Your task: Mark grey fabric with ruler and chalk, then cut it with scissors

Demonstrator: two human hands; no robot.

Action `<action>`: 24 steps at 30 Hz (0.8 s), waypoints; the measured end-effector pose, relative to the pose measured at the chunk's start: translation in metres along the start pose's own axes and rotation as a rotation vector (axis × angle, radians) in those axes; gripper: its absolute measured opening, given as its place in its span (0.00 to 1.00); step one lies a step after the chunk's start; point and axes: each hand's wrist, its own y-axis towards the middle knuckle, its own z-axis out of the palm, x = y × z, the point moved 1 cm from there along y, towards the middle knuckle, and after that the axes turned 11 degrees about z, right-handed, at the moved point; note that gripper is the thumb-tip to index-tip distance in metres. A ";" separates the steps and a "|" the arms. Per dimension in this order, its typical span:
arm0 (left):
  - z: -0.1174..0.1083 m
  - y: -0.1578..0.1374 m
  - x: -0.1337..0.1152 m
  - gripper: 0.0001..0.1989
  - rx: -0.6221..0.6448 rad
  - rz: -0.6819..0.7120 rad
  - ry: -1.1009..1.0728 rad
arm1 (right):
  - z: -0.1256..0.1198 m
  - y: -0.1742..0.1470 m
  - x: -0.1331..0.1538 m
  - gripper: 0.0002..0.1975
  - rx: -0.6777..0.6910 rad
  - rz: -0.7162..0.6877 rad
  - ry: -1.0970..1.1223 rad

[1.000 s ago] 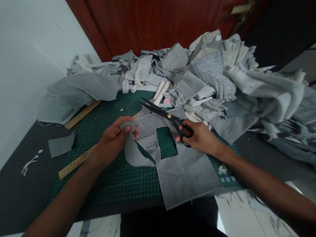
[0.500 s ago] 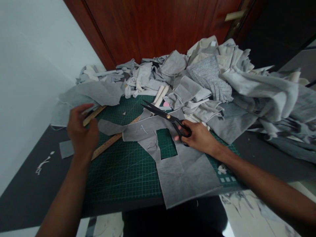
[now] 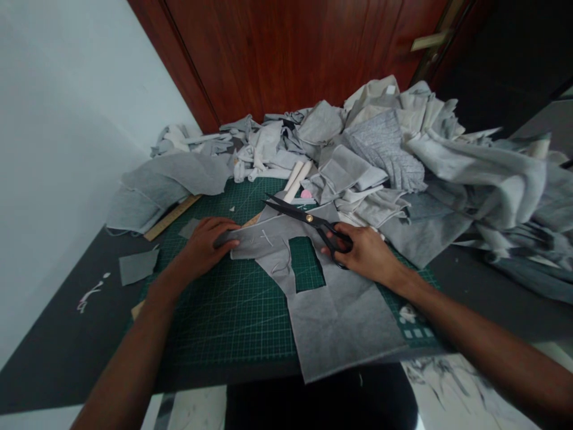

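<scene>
Black-handled scissors (image 3: 296, 213) are in my right hand (image 3: 369, 252), its fingers through and around the loops. Their blades point left, slightly parted, above a grey fabric piece (image 3: 344, 322). This cloth has a rectangular cut-out, with thread bits on its upper left part. At the cloth's left end, my left hand (image 3: 203, 246) closes thumb and fingers on the edge. Beneath lies a green cutting mat (image 3: 215, 322). A wooden ruler (image 3: 252, 220) runs partly under the cloth and my left arm.
Heaped grey and white fabric scraps (image 3: 322, 128) line the back and right. Folded grey cloth (image 3: 152, 185) covers part of another wooden ruler (image 3: 172, 218) at left. A small grey scrap (image 3: 138, 267) and thread bits lie on the dark table (image 3: 49, 352). A pink disc (image 3: 306, 194) sits behind the scissors.
My left hand has come right and down from the left ruler onto the cloth's left end, closing on it. My right hand still holds the scissors in about the same place.
</scene>
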 end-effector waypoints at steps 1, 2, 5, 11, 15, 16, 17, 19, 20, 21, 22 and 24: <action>0.000 0.001 -0.001 0.19 -0.003 -0.010 -0.003 | 0.000 0.000 0.000 0.11 0.000 -0.007 -0.002; 0.001 0.001 -0.002 0.18 -0.009 -0.021 -0.010 | 0.000 0.000 0.000 0.11 -0.002 -0.014 -0.004; 0.000 0.000 -0.005 0.18 -0.041 -0.054 -0.037 | 0.000 0.000 0.000 0.10 -0.014 -0.029 -0.015; -0.008 -0.010 0.007 0.26 -0.017 -0.123 -0.065 | 0.001 -0.001 0.000 0.10 -0.015 -0.030 -0.021; -0.020 -0.013 0.012 0.19 0.030 -0.175 -0.079 | 0.001 -0.001 0.002 0.10 0.003 -0.023 -0.020; -0.023 -0.012 0.010 0.17 0.030 -0.177 -0.089 | 0.001 -0.002 0.002 0.10 0.004 -0.022 -0.019; -0.027 -0.011 0.008 0.16 0.027 -0.178 -0.103 | 0.001 -0.002 0.002 0.10 0.004 -0.023 -0.019; -0.034 -0.009 0.001 0.16 -0.007 -0.188 -0.134 | 0.001 -0.002 0.002 0.09 0.002 -0.024 -0.020; -0.037 -0.009 -0.003 0.16 -0.047 -0.199 -0.147 | 0.001 -0.002 0.002 0.09 0.000 -0.023 -0.021; -0.040 -0.008 -0.006 0.17 -0.099 -0.215 -0.159 | 0.001 -0.001 0.002 0.09 -0.002 -0.023 -0.022; -0.042 -0.009 -0.009 0.19 -0.160 -0.236 -0.172 | 0.000 -0.001 0.002 0.08 -0.003 -0.023 -0.023; -0.044 -0.009 -0.012 0.23 -0.283 -0.291 -0.210 | -0.001 -0.001 0.003 0.08 -0.001 -0.024 -0.021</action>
